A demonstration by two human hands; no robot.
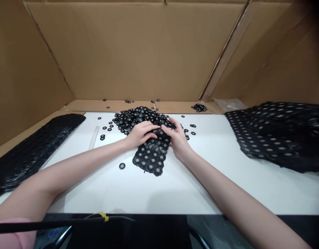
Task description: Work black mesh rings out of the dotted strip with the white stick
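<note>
A black rubber sheet (151, 156) dotted with rows of pale-centred discs lies in front of me, its near end on the white table. My left hand (140, 135) grips its far left part, with fingers reaching over the top. From the right side, my right hand (178, 141) holds the same sheet, thumb on top and some fingers hidden behind it. The two hands' fingertips nearly meet at its far end. Just beyond them is a heap of small black rings (134, 116). One loose ring (122, 166) lies left of the sheet.
A rolled black sheet (37, 147) lies along the left side. A larger dotted black sheet (275, 138) is bunched at the right. A clear strip (94, 137) rests on the white table (211, 155). Cardboard walls (138, 52) enclose the back and sides. A small ring cluster (199, 107) sits behind.
</note>
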